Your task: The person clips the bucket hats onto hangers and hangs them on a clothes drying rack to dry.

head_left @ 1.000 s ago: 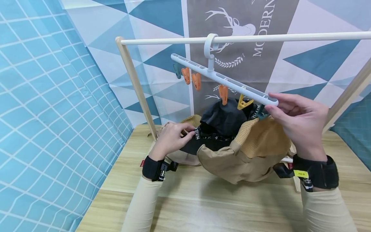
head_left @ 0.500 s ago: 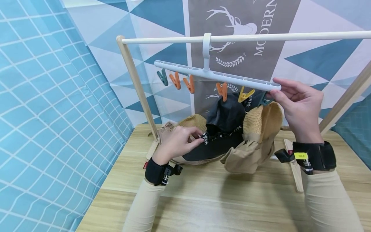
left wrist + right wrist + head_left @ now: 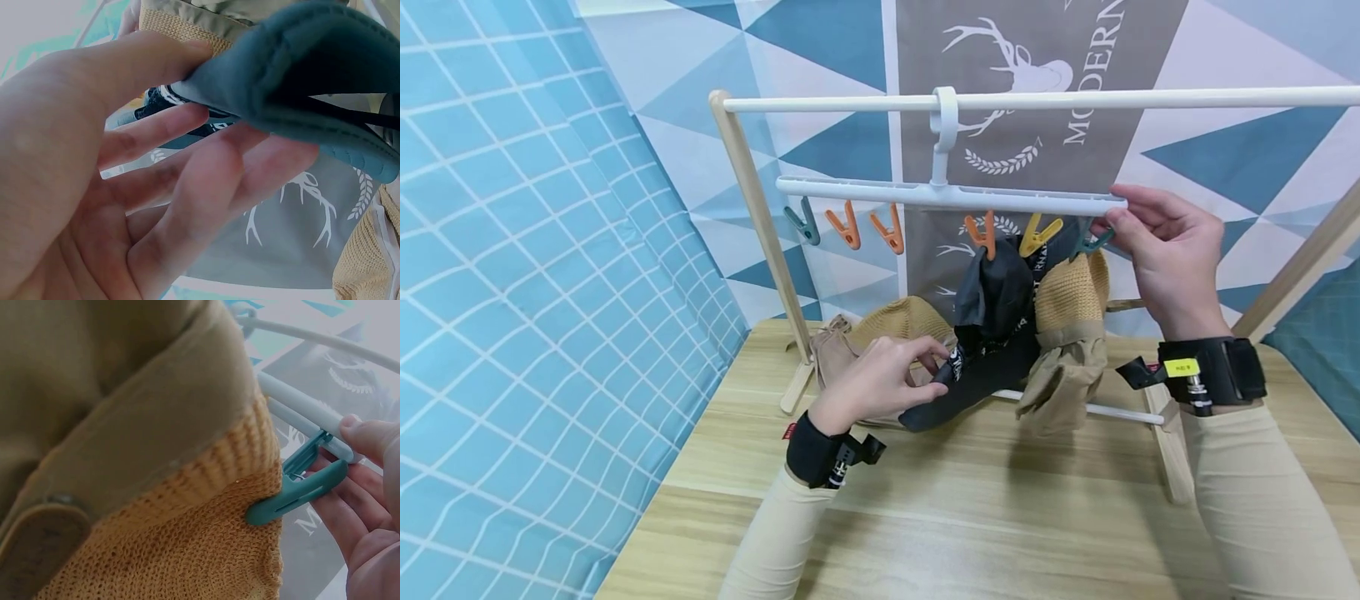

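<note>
My left hand [image 3: 887,375] pinches the edge of a black cap [image 3: 996,287] with white lettering. In the left wrist view, the thumb lies over its stitched brim [image 3: 250,75], with fingers beneath. An orange clip [image 3: 985,236] meets the cap's top. My right hand [image 3: 1176,250] pinches the right end of a pale blue clip hanger [image 3: 865,192], hooked over a white rod [image 3: 827,104]. Beside those fingers a teal clip [image 3: 306,487] grips the knitted part of a tan hat [image 3: 1063,358], which hangs down. A yellow clip [image 3: 1037,236] sits between the two orange and teal ones, near dark fabric.
Another tan hat with a knitted crown [image 3: 906,319] lies on the wooden table [image 3: 925,517], behind my left hand. Wooden posts [image 3: 760,217] hold up the rod. A lower white bar [image 3: 1123,412] crosses near the tabletop. Unoccupied orange clips [image 3: 887,229] hang at the hanger's left.
The hanger has turned and levelled, its left end swinging left and down while my right hand raises the right end. My left hand and the cap edge moved right; the hanging tan hat swung round.
</note>
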`<state>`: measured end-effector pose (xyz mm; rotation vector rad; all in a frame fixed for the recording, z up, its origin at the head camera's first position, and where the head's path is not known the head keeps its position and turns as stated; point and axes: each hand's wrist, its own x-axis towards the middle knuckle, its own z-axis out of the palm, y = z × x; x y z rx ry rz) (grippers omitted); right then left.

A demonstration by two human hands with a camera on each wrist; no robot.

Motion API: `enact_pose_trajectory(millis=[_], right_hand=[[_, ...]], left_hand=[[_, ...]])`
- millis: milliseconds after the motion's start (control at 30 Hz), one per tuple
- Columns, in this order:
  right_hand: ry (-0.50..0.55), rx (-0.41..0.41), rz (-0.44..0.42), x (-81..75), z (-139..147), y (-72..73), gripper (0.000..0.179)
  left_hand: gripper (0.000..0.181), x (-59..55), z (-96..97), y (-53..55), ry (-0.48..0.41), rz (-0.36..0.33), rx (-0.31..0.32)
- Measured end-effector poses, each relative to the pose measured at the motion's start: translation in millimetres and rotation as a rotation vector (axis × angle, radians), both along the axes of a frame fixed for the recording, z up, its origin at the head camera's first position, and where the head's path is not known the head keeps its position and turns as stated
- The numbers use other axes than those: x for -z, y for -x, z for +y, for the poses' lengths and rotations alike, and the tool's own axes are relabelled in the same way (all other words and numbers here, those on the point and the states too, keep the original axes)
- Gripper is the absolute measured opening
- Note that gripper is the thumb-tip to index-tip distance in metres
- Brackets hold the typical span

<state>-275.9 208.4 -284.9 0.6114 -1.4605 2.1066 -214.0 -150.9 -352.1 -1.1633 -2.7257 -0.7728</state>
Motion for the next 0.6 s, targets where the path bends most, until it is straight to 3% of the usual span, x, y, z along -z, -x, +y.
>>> enact_pose_trajectory(millis=[167,300,600], right_hand=[[0.001,-0.014,0.012,0.7,3.5,0.5,0.035],[0.008,0.021,0.002,2.3,12.0,-0.5,0.037],[0.129,0.033,0.028,3.6,31.4,-5.1,0.042]], left_hand=[[0.033,1.3,4.1,0.3,-0.011,0.024,0.003],[0.033,2.5,11.7,1.0,-0.022,0.046,0.020],[0.033,11.3,36.1,3.6,-0.044,0.077,0.060]])
